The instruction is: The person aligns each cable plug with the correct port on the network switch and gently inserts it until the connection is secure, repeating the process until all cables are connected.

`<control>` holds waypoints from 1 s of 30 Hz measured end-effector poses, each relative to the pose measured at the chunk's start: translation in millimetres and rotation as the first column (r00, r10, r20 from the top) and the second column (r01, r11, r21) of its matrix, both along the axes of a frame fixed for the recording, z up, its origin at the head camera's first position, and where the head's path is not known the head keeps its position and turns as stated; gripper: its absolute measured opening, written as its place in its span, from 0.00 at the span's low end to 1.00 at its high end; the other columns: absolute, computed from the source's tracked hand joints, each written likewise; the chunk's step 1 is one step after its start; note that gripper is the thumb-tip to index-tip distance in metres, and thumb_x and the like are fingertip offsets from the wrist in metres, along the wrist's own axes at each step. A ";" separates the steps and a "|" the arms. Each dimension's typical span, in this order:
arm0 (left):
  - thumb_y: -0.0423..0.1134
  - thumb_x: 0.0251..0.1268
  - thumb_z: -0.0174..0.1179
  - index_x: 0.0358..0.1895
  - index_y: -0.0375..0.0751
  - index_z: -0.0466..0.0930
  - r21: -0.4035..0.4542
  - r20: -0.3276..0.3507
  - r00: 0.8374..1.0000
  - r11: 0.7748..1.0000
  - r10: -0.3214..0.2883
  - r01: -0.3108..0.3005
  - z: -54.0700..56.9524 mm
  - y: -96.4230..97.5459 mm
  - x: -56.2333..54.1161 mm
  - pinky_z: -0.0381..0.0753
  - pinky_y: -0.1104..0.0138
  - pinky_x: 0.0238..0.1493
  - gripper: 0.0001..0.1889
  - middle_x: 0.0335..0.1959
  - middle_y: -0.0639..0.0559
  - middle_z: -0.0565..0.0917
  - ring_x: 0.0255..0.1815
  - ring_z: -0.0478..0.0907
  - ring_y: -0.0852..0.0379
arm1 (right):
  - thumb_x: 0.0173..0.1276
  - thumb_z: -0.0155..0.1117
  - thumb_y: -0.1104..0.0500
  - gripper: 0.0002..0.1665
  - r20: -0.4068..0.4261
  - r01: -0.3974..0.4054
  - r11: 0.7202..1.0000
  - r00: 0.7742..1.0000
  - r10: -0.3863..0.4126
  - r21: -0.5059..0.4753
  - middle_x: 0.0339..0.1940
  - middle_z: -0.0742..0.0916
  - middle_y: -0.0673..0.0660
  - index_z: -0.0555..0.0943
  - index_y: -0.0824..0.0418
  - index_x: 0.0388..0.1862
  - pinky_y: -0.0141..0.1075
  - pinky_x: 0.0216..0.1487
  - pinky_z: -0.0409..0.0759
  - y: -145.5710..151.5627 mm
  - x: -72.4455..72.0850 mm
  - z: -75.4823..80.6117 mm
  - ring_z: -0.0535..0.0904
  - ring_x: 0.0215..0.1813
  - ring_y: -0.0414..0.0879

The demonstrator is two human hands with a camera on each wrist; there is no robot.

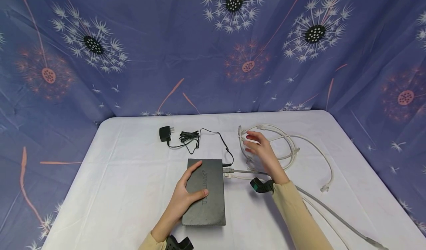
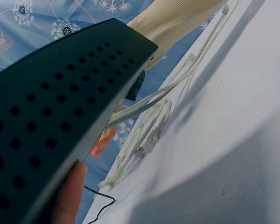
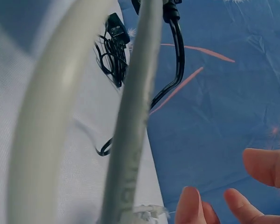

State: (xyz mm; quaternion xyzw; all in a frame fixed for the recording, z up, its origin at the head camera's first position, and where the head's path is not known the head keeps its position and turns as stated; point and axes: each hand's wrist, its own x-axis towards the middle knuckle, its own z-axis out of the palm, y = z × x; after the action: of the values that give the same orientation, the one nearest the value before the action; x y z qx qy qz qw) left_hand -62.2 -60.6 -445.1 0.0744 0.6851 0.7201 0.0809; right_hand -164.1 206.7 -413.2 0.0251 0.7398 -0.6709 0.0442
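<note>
A black network switch (image 1: pixel 213 191) with TP-LINK lettering is gripped by my left hand (image 1: pixel 186 198), its thumb and a finger across the top face. The left wrist view shows the perforated side (image 2: pixel 60 98) of the switch and a fingertip (image 2: pixel 72 191) at its edge. A grey network cable (image 1: pixel 246 171) and a white network cable (image 1: pixel 237 176) run from its right side, with a black power cord (image 1: pixel 229 154) plugged in beside them. My right hand (image 1: pixel 263 152) hovers by a coil of white network cables (image 1: pixel 293 146), fingers loosely bent and apart, holding nothing.
A black power adapter (image 1: pixel 165 134) and its bundled cord (image 1: pixel 189 136) lie on the white tabletop (image 1: pixel 126 176) at the back. One loose cable plug (image 1: pixel 324 188) rests right of the coil. Blue dandelion-print cloth (image 1: pixel 173 50) hangs behind and at the sides.
</note>
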 end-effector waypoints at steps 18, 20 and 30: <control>0.35 0.50 0.70 0.69 0.57 0.66 -0.011 -0.011 1.000 1.000 0.008 -0.008 0.0 -0.6 -1.5 0.48 0.37 0.62 0.40 0.72 0.47 0.60 0.72 0.53 0.43 | 0.71 0.49 0.70 0.31 0.092 0.018 0.984 0.996 -0.002 -0.176 0.58 0.66 0.70 0.54 0.78 0.70 0.47 0.63 0.67 -1.9 -17.6 -14.0 0.69 0.53 0.52; 0.35 0.50 0.70 0.69 0.57 0.67 -0.012 -0.011 1.000 1.000 0.009 -0.010 -0.1 -0.6 -1.6 0.48 0.37 0.62 0.40 0.72 0.47 0.60 0.72 0.52 0.43 | 0.72 0.49 0.70 0.31 0.096 0.013 0.985 0.995 0.004 -0.173 0.57 0.67 0.69 0.54 0.78 0.70 0.47 0.62 0.68 -1.2 -18.8 -16.5 0.70 0.52 0.52; 0.34 0.50 0.70 0.70 0.57 0.66 0.001 0.005 1.000 1.000 0.011 -0.011 -2.5 -1.6 -1.1 0.52 0.41 0.62 0.40 0.71 0.47 0.61 0.70 0.56 0.43 | 0.73 0.47 0.70 0.29 0.135 0.013 0.976 0.991 0.017 -0.217 0.53 0.69 0.66 0.55 0.76 0.70 0.49 0.60 0.70 0.9 -23.7 -27.6 0.72 0.46 0.50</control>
State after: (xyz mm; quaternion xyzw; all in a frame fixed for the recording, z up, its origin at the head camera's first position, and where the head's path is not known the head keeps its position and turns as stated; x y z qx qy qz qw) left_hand -63.3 -62.2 -447.6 0.0691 0.6848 0.7212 0.0787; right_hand -187.8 207.6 -440.8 0.0651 0.6572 -0.7445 0.0974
